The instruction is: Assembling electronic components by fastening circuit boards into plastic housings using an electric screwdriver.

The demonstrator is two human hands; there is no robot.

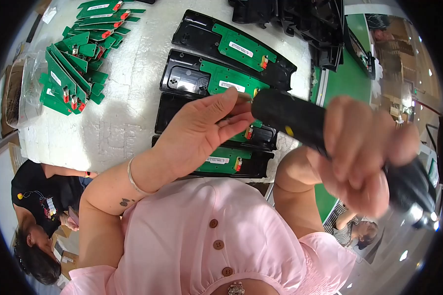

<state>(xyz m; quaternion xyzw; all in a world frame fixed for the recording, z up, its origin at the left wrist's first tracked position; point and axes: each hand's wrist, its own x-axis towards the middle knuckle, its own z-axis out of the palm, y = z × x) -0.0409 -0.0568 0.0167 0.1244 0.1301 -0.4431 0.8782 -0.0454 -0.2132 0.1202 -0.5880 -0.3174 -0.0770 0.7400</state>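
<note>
My right hand (362, 152), smeared by motion, is wrapped round a black electric screwdriver (293, 115) that slants across the right of the view, its nose towards the left. At that nose my left hand (202, 130) is closed in a pinch, thumb against fingers. A small bit or screw may sit there, but it is too small to make out. Beneath both hands lies a column of several black plastic housings (197, 33), each with a green circuit board (246, 49) bearing a white label and a red connector. My left hand and forearm cover part of the middle housings.
Loose green circuit boards (66, 78) are heaped at the far left of the white foam-topped table (118, 140). More black plastic parts (300, 19) are piled at the back right, by a green surface (349, 73). People sit at the lower left and lower right.
</note>
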